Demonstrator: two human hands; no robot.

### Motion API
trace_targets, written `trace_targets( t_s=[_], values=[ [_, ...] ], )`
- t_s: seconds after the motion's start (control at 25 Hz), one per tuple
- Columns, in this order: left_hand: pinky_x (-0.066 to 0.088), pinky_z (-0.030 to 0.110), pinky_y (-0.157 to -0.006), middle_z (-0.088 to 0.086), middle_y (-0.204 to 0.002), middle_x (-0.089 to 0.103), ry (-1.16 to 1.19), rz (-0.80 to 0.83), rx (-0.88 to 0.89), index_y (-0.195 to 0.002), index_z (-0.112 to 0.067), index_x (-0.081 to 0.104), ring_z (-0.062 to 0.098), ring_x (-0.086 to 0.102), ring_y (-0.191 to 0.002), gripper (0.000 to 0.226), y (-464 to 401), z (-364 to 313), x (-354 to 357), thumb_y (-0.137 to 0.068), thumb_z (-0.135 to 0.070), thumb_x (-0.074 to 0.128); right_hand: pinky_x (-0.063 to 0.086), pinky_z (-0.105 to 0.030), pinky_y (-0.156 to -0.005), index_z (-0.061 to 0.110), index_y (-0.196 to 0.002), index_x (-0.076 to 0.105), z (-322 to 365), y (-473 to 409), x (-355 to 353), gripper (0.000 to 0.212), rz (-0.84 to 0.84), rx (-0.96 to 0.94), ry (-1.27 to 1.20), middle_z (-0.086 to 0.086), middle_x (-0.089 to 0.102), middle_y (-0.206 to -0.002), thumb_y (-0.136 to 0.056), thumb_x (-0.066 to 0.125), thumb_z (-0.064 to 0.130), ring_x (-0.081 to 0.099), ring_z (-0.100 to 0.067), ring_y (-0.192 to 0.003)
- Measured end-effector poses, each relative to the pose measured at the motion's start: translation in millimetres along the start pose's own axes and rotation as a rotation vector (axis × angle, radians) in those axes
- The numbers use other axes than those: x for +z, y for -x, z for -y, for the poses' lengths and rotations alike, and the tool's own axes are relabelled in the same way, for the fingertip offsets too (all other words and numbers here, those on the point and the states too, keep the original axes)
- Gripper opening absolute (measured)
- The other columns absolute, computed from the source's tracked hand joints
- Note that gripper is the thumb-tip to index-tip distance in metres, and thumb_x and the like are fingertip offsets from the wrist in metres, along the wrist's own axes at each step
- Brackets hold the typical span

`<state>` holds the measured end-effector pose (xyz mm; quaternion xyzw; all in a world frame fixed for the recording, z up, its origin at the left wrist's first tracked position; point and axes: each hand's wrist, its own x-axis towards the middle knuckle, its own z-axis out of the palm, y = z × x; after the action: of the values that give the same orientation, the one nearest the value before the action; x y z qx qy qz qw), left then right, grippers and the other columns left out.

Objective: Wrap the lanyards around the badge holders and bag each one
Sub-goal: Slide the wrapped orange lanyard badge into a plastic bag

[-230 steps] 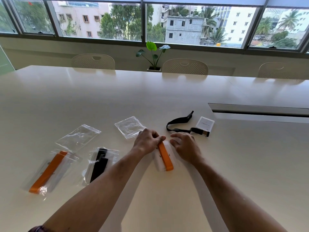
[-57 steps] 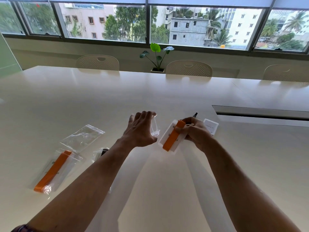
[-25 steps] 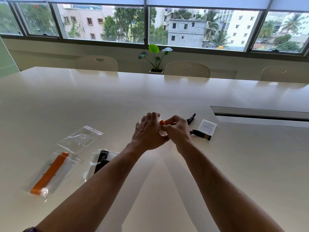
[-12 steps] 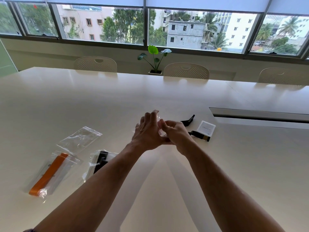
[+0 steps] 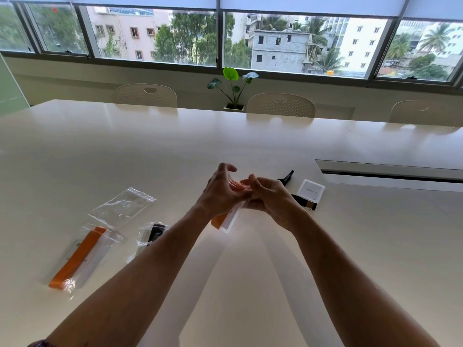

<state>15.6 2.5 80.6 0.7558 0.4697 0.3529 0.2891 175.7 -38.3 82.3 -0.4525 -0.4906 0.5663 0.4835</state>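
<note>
Head view, items listed from the left of the frame to the right. A white table (image 5: 250, 136) fills the middle and lower frame.

1. Lower left: a sealed clear bag holding an orange-wrapped badge holder (image 5: 80, 257) lies flat on the table.
2. Just above it, left of centre: an empty clear bag (image 5: 122, 207) lies flat, its lower corner near or overlapping the top of the orange-filled bag.
3. Right of these: a second filled bag with a black lanyard (image 5: 151, 235), partly hidden behind the left forearm.
4. Centre frame: both hands are raised above the table and meet.
   - The left hand (image 5: 220, 192) has its fingers curled round a clear bag (image 5: 234, 184), through which orange shows.
   - The right hand (image 5: 271, 195) has its fingers curled, pinching at the same bundle where the hands touch.
   - Below the hands, the white badge holder with orange lanyard (image 5: 225, 219) projects downward and leftward. How far it sits inside the bag cannot be told.
5. Right of the hands: a loose black lanyard (image 5: 302, 200) lies on the table, partly hidden by the right hand. Its clip end touches a white badge holder (image 5: 311, 191) lying flat.
6. Right edge, middle: a recessed cable slot (image 5: 390, 172) in the table.

Upper frame: three pale chairs, a potted plant (image 5: 234, 87) and a window band.
</note>
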Motion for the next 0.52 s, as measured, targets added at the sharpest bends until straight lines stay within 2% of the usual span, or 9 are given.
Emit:
trace_targets(
  t_s=[0.08,0.2,0.4,0.52],
  values=[
    [0.054,0.041,-0.087,0.007,-0.114,0.054,0.054,-0.054,-0.051,-0.125,-0.022,0.039,0.027,0.058,-0.102,0.070,0.4,-0.6,-2.2,-0.073,-0.050,0.077,0.059,-0.034,-0.083,-0.005,-0.119,0.060,-2.0,2.5,-5.1,0.051,0.046,-0.060,-0.022,-0.021,0.071,-0.107,-0.082,0.065,0.030,0.071,-0.031,-0.100],
    [0.056,0.042,-0.086,0.007,-0.112,0.054,0.133,-0.083,-0.109,-0.124,-0.023,0.040,0.029,0.060,-0.101,0.068,2.0,-2.1,-2.2,-0.074,-0.051,0.075,0.060,-0.031,-0.076,0.001,-0.111,0.065,-6.1,3.3,-5.4,0.038,0.022,-0.137,-0.016,-0.016,0.075,-0.099,-0.077,0.073,0.016,0.073,-0.029,-0.093],
    [0.057,0.042,-0.087,0.009,-0.115,0.054,0.287,-0.077,-0.160,-0.124,-0.022,0.042,0.028,0.060,-0.101,0.071,3.2,-1.0,-4.0,-0.070,-0.053,0.076,0.060,-0.032,-0.073,0.007,-0.104,0.068,-3.5,2.0,-2.4,0.035,-0.018,-0.205,0.054,-0.011,0.076,-0.094,-0.073,0.078,0.019,0.074,-0.027,-0.090],
    [0.057,0.039,-0.084,0.008,-0.115,0.054,0.344,-0.068,-0.192,-0.126,-0.023,0.040,0.027,0.062,-0.099,0.079,5.0,-2.2,-4.8,-0.065,-0.063,0.069,0.060,-0.034,-0.072,0.010,-0.101,0.068,-3.0,1.3,3.3,0.035,-0.074,-0.237,0.137,-0.011,0.076,-0.090,-0.071,0.082,0.022,0.074,-0.026,-0.086]
  ],
)
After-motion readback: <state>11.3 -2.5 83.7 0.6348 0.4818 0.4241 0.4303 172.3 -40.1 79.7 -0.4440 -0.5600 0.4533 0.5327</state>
